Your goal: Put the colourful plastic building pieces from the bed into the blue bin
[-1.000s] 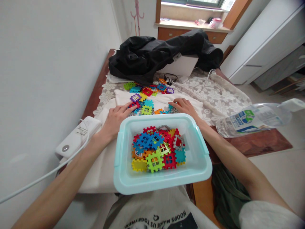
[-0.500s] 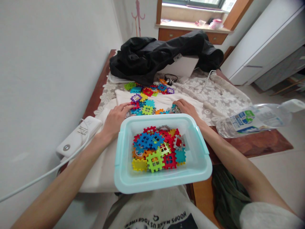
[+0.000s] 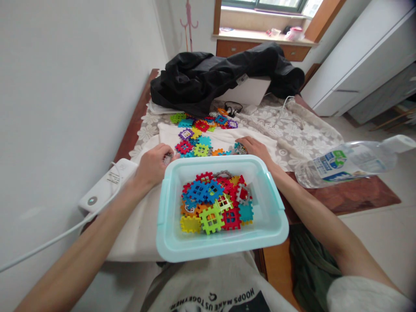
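A light blue plastic bin (image 3: 169, 242) sits at the table's near edge, holding several coloured square building tiles (image 3: 214, 203). More loose tiles (image 3: 199, 134) lie spread on a white cloth (image 3: 224, 136) behind it. My left hand (image 3: 152, 164) is curled just left of the bin's far corner, pinching a small grey tile (image 3: 168, 158). My right hand (image 3: 255, 147) rests behind the bin's far rim with its fingers closed on a grey and teal tile (image 3: 239, 148).
A white power adapter (image 3: 104, 188) with its cable lies at the left by the wall. A black jacket (image 3: 221, 73) covers the table's far end. A clear water bottle (image 3: 351, 162) lies on its side at the right. Lace tablecloth (image 3: 292, 125) covers the table.
My left hand has pulled back from the tile pile toward the bin's corner, closing on a small grey tile. My right hand drew in slightly and closed on a tile.
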The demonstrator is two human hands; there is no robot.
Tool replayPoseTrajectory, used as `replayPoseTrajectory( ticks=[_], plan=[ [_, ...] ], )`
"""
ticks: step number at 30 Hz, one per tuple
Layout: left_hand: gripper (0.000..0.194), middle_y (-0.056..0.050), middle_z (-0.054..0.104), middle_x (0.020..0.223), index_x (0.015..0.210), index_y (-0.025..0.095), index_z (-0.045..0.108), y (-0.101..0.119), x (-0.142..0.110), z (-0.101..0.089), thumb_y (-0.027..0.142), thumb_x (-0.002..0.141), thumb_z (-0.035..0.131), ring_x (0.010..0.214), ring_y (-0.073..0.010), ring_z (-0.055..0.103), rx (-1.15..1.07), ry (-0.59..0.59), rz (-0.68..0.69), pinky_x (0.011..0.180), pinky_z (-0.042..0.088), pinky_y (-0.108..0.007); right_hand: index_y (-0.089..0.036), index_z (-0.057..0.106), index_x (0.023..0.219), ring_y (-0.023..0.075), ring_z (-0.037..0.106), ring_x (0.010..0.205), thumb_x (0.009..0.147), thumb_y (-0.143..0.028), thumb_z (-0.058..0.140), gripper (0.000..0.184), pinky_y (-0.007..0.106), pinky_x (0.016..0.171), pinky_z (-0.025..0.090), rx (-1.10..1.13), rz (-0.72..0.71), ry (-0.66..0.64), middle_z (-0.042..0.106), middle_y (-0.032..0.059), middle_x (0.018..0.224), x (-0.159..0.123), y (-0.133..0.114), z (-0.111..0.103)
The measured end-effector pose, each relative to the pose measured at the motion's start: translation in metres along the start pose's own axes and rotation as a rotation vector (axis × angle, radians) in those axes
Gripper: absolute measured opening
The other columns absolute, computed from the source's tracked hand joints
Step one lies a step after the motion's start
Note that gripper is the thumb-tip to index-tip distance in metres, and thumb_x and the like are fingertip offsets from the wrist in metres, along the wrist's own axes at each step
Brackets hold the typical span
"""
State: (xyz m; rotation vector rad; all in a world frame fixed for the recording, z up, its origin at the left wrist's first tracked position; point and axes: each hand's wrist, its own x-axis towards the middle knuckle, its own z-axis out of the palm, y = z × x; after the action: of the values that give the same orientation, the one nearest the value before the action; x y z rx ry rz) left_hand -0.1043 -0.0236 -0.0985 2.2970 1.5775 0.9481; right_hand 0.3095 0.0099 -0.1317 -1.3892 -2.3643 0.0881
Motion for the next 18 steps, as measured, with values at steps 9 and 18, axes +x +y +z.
replayPoseTrajectory(
  ticks=[9, 18],
  plan=[
    [0.027, 0.003, 0.055, 0.067, 0.080, 0.024, 0.066, 0.061, 0.011, -0.042, 0.038, 0.101, 0.075, 0.058, -0.0148, 0.045, -0.512, 0.378, 0.224, 0.054, 0.030, -0.033, -0.014, 0.069, 0.142, 0.0384, 0.073, 0.117, 0.107, -0.050, 0.070, 0.051, 0.046, 0.100, 0.058, -0.087, 0.087, 0.010, 0.075, 0.0209, 0.132, 0.000, -0.012, 0.000],
    [0.023, -0.005, 0.078, 0.098, 0.103, 0.024, 0.079, 0.162, 0.003, -0.076, 0.041, 0.095, 0.091, 0.088, -0.0208, 0.073, -0.415, -0.139, 0.511, 0.081, 0.062, -0.033, -0.018, 0.072, 0.136, 0.0331, 0.076, 0.113, 0.106, -0.048, 0.070, 0.043, 0.040, 0.094, 0.059, 0.014, 0.047, 0.083, 0.078, 0.0168, 0.128, -0.004, -0.005, 0.003]
  ],
)
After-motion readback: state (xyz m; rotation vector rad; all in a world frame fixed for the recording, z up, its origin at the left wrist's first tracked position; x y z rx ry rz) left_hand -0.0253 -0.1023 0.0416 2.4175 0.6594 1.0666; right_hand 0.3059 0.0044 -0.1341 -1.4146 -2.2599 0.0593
